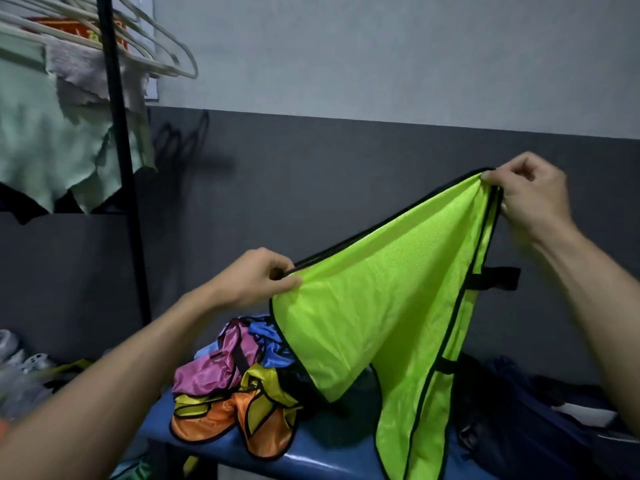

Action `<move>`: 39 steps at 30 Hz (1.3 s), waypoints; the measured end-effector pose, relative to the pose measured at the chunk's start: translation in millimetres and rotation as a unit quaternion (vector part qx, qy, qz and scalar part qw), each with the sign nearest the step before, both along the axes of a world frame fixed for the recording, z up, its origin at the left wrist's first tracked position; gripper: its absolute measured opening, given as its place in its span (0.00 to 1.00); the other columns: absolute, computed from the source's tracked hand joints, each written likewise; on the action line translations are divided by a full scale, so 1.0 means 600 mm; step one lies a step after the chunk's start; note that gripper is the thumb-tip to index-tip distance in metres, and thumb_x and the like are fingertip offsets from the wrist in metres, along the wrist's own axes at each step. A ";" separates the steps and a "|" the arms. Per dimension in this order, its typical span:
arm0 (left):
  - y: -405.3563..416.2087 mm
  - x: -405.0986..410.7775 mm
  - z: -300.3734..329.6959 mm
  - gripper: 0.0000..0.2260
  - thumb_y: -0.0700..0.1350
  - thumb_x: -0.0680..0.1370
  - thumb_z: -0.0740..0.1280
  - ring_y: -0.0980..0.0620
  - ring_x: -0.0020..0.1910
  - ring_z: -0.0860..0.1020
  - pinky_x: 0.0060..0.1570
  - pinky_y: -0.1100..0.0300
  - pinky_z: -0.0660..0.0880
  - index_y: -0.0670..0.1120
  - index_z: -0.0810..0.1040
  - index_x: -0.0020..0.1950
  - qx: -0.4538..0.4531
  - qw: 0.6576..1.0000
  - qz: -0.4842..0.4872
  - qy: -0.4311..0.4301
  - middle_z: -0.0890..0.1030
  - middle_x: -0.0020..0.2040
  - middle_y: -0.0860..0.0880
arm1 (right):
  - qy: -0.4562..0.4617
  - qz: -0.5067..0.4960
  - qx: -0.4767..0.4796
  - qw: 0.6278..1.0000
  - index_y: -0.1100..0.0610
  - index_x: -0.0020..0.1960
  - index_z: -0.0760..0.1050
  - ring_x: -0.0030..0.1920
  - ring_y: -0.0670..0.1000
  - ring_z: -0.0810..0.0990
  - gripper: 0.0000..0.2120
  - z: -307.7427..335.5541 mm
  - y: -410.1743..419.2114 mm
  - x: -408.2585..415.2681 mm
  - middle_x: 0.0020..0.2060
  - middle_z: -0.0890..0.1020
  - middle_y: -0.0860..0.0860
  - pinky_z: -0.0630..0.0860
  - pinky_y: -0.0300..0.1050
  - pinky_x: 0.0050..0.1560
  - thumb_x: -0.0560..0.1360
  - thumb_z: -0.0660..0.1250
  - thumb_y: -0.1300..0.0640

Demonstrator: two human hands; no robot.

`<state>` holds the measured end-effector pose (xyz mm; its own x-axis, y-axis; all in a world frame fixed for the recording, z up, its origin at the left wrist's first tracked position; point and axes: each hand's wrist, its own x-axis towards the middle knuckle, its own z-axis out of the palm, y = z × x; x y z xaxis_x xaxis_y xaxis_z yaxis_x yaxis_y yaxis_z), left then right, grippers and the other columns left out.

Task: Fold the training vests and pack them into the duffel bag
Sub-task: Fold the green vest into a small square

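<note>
Head view. A neon-green mesh training vest (391, 306) with black binding along its edges is held up in the air above a blue padded bench (311, 459). The left hand (258, 280) pinches the black-trimmed edge at the lower left, thumb pressed against curled fingers; the right hand (530, 192) grips the higher corner, fingers closed on a bunch of gathered fabric. The cloth is stretched taut between the two grips and hangs in a slanted sheet, its lower end trailing to the bench. Two short black side straps (495, 278) project from its right edge.

On the bench, just behind and left of the hanging vest, lies a loose heap of satin-sheen vests (235, 386) in pink, blue, yellow and orange, crumpled and not yet folded. A dark navy duffel bag (512, 427) sits at the right end of the bench; whether its opening is unzipped cannot be told.

Judged step: squaring the vest before the first fold. This would go best with both hands brought level so the trimmed edges line up, and the straps tucked inward. The mesh is thin, slippery and limp, so it should be folded against the bench.

Background: a black metal pole (119, 161) carrying white plastic hangers (152, 46) and a pale green ragged cloth (52, 140).
</note>
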<state>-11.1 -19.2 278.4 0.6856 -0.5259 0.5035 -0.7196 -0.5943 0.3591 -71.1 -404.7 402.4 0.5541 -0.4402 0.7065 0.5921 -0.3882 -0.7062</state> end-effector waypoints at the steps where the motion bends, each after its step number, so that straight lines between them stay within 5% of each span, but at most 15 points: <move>1: 0.011 0.005 0.003 0.15 0.58 0.78 0.70 0.59 0.31 0.71 0.37 0.58 0.70 0.47 0.80 0.39 -0.012 1.000 0.010 0.000 0.77 0.32 0.51 | 0.004 0.002 0.010 1.000 0.50 0.31 0.72 0.31 0.48 0.66 0.12 -0.003 -0.007 -0.004 0.29 0.70 0.48 0.62 0.47 0.32 0.65 0.76 0.55; 4: 0.036 0.003 0.026 0.18 0.65 0.73 0.71 0.59 0.33 0.73 0.38 0.57 0.72 0.50 0.82 0.41 -0.098 0.995 0.017 0.002 0.80 0.33 0.53 | 0.004 0.028 0.039 0.999 0.51 0.31 0.72 0.32 0.49 0.69 0.12 -0.012 -0.025 -0.015 0.30 0.72 0.49 0.63 0.45 0.31 0.65 0.76 0.56; 8: 0.041 -0.040 0.108 0.06 0.48 0.71 0.77 0.63 0.34 0.76 0.38 0.68 0.72 0.47 0.85 0.40 -0.344 0.938 -0.047 0.006 0.82 0.34 0.56 | -0.017 0.097 0.083 0.992 0.51 0.33 0.69 0.23 0.42 0.66 0.17 -0.002 -0.037 -0.031 0.22 0.70 0.43 0.62 0.37 0.25 0.74 0.72 0.65; 10: 0.043 -0.063 0.159 0.04 0.46 0.70 0.76 0.63 0.35 0.77 0.38 0.70 0.73 0.47 0.84 0.41 -0.398 0.913 -0.083 -0.004 0.83 0.34 0.56 | -0.036 0.133 0.110 0.984 0.51 0.32 0.69 0.26 0.43 0.68 0.18 0.011 -0.044 -0.045 0.23 0.71 0.43 0.64 0.38 0.28 0.75 0.70 0.66; 16: 0.061 -0.088 0.237 0.03 0.47 0.72 0.76 0.62 0.40 0.81 0.48 0.68 0.78 0.53 0.87 0.44 -0.307 0.947 -0.066 -0.064 0.87 0.41 0.56 | -0.073 0.202 0.102 0.971 0.53 0.35 0.65 0.25 0.40 0.70 0.18 0.026 -0.073 -0.070 0.23 0.73 0.42 0.69 0.35 0.31 0.77 0.65 0.70; 20: 0.059 -0.105 0.252 0.06 0.43 0.73 0.77 0.65 0.37 0.80 0.45 0.70 0.77 0.51 0.86 0.49 -0.342 0.927 -0.063 -0.138 0.85 0.38 0.61 | -0.086 0.221 0.101 0.966 0.50 0.33 0.69 0.29 0.43 0.71 0.18 0.031 -0.088 -0.082 0.27 0.75 0.44 0.71 0.38 0.35 0.75 0.68 0.69; 25: 0.047 -0.091 0.259 0.08 0.42 0.73 0.78 0.67 0.35 0.78 0.41 0.74 0.74 0.44 0.86 0.51 -0.271 0.947 -0.013 -0.172 0.84 0.36 0.65 | -0.074 0.162 0.062 0.982 0.54 0.37 0.68 0.21 0.39 0.69 0.16 0.027 -0.087 -0.081 0.24 0.76 0.42 0.63 0.31 0.22 0.76 0.68 0.70; 28: 0.047 -0.065 0.231 0.05 0.46 0.69 0.79 0.65 0.36 0.80 0.42 0.69 0.77 0.54 0.88 0.43 -0.278 0.950 0.001 -0.145 0.86 0.37 0.60 | -0.025 0.160 0.035 0.986 0.50 0.41 0.77 0.29 0.39 0.76 0.14 0.004 -0.084 -0.075 0.29 0.80 0.43 0.72 0.31 0.29 0.62 0.81 0.54; 31: 0.047 -0.044 0.201 0.06 0.47 0.69 0.80 0.61 0.36 0.81 0.42 0.64 0.80 0.57 0.87 0.39 -0.281 0.951 0.015 -0.127 0.87 0.38 0.54 | 0.027 0.160 0.020 0.987 0.49 0.49 0.84 0.39 0.40 0.82 0.34 -0.024 -0.100 -0.060 0.36 0.84 0.44 0.80 0.34 0.45 0.46 0.85 0.38; 33: 0.043 -0.038 0.185 0.05 0.45 0.69 0.80 0.61 0.35 0.80 0.41 0.63 0.79 0.54 0.86 0.39 -0.272 0.952 0.024 -0.136 0.86 0.38 0.53 | 0.052 0.173 0.016 0.983 0.50 0.50 0.86 0.42 0.41 0.83 0.40 -0.038 -0.106 -0.055 0.40 0.85 0.46 0.81 0.34 0.50 0.41 0.86 0.35; 39: 0.045 -0.020 0.150 0.10 0.47 0.70 0.82 0.57 0.36 0.76 0.42 0.60 0.75 0.50 0.84 0.46 -0.253 0.956 0.036 -0.144 0.83 0.38 0.50 | 0.126 0.176 0.033 0.976 0.54 0.50 0.84 0.42 0.41 0.85 0.46 -0.066 -0.103 -0.059 0.41 0.87 0.46 0.80 0.33 0.42 0.36 0.86 0.35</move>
